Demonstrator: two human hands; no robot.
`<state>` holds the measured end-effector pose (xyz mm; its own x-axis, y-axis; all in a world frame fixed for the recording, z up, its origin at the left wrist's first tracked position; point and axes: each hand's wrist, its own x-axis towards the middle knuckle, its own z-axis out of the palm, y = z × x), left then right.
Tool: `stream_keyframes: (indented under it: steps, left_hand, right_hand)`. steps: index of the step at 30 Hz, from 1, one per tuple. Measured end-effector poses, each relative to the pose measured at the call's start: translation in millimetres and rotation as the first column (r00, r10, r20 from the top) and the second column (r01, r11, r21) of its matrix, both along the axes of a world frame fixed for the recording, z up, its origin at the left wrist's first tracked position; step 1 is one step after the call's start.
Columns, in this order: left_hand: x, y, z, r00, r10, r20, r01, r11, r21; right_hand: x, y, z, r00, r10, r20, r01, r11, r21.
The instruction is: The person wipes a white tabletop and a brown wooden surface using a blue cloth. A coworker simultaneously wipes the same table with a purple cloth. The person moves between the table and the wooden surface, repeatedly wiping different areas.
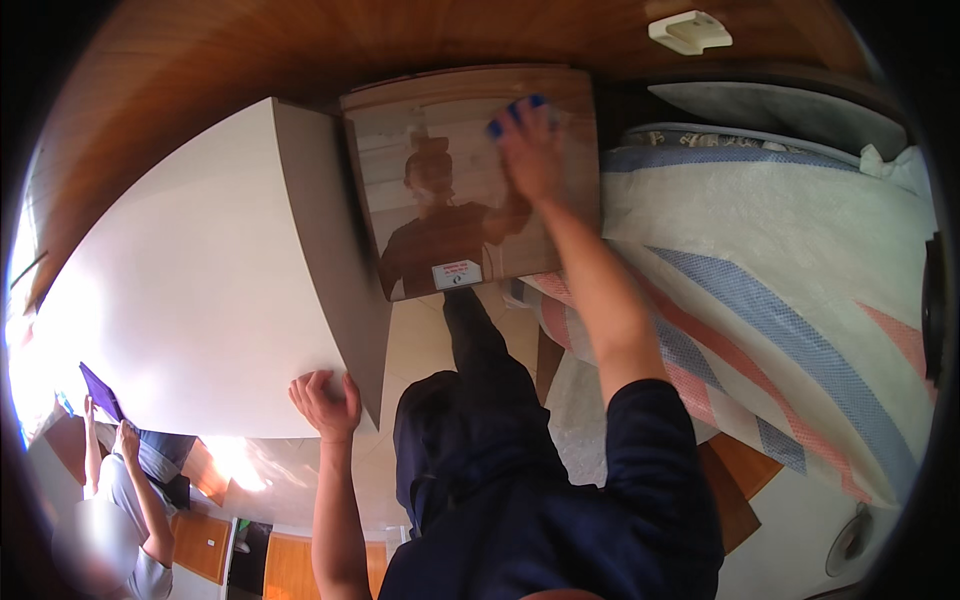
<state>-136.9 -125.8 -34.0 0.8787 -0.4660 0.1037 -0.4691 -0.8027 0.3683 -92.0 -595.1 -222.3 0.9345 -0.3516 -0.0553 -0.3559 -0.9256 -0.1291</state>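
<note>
My right hand point(531, 154) is spread over a blue cloth or sponge point(537, 100) and presses it on a glossy brown panel point(555, 232), near its far right corner. The hand is slightly blurred, and most of the blue piece is hidden beneath it. A white sticker point(457, 274) with writing sits at the panel's near edge. In the shiny surface my own reflection shows. To the left, my left hand point(328, 405) rests on the white top of a cabinet point(195, 270), close to its near right corner. Its fingers are curled, the thumb apart, and nothing is held.
Woven plastic sheeting point(750, 202) with blue and red stripes covers a bulky load on the right. Behind rises a wooden surface point(450, 34) bearing a pale bracket point(690, 33). At lower left, another person point(127, 487) holds a purple flat object point(101, 391).
</note>
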Motion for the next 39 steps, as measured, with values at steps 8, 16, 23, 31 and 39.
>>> stream_keyframes:
  steps: [8, 16, 23, 31, 39]
  left_hand:
    - [0, 0, 2, 1.000, -0.001, -0.028, 0.002, 0.999, 0.040]
    - [-4, 2, -1, 1.000, -0.013, -0.003, 0.013, 0.999, 0.031]
    - [-3, 3, 0, 1.000, 0.007, -0.007, -0.007, 0.999, 0.050]
    - [-4, -2, 3, 0.999, 0.040, -0.033, -0.039, 0.999, 0.031]
    - [-3, -4, 5, 0.999, 0.026, -0.043, -0.025, 0.999, 0.030]
  right_hand:
    - [55, -56, -39, 0.923, -0.283, 0.262, 0.284, 0.958, 0.036]
    - [132, 133, -19, 0.938, 0.312, 0.150, -0.323, 0.945, 0.055]
    - [104, 56, -5, 0.978, 0.174, 0.113, -0.187, 0.976, 0.109]
    - [5, -59, -19, 0.949, -0.289, 0.123, 0.276, 0.954, 0.113]
    - [81, 13, -27, 0.956, -0.159, 0.246, 0.118, 0.977, 0.175]
